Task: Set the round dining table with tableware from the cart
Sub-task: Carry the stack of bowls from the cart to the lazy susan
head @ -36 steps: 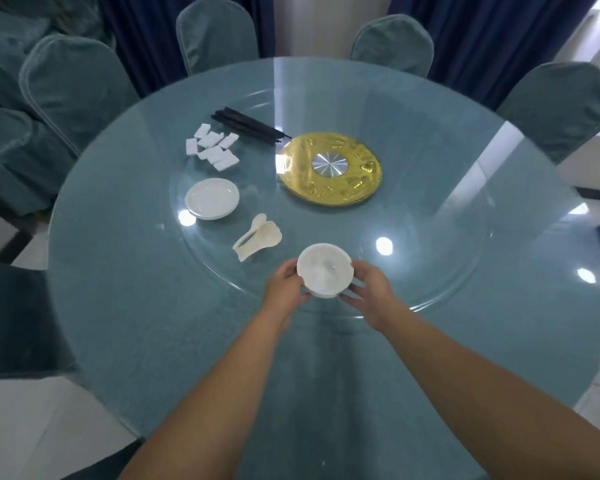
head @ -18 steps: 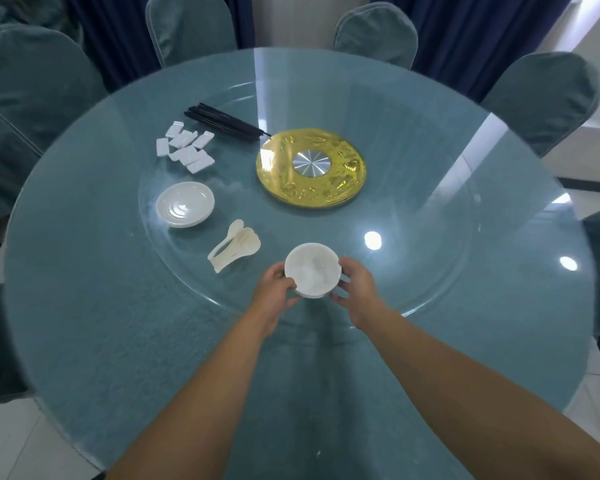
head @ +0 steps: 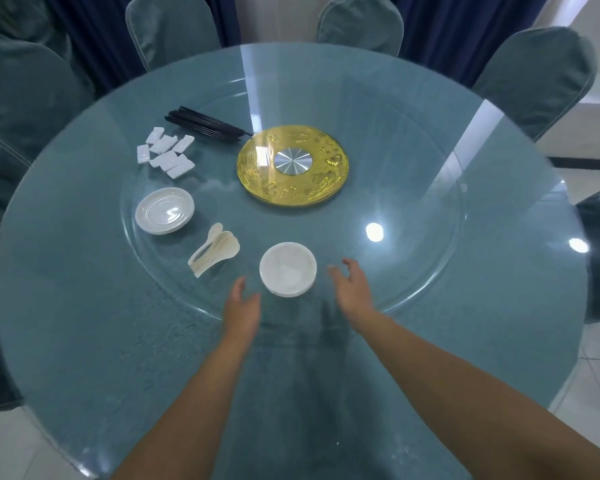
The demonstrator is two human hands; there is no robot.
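On the head view I see both forearms reaching forward over the round glass table [head: 84,306]. My left hand [head: 242,305] hovers just left of the stack of white bowls [head: 288,268], fingers loose and straight, holding nothing. My right hand [head: 352,289] sits just right of it, fingers spread, also holding nothing; neither touches the stack. The bowls rest near the front rim of the glass turntable [head: 430,209]. Left of them lie a bunch of white spoons [head: 215,252], a stack of saucers [head: 164,211], white chopstick rests [head: 165,156] and black chopsticks [head: 205,125]. How many bowls are stacked I cannot tell. The chairs [head: 537,74] are cut off by the frame edges.
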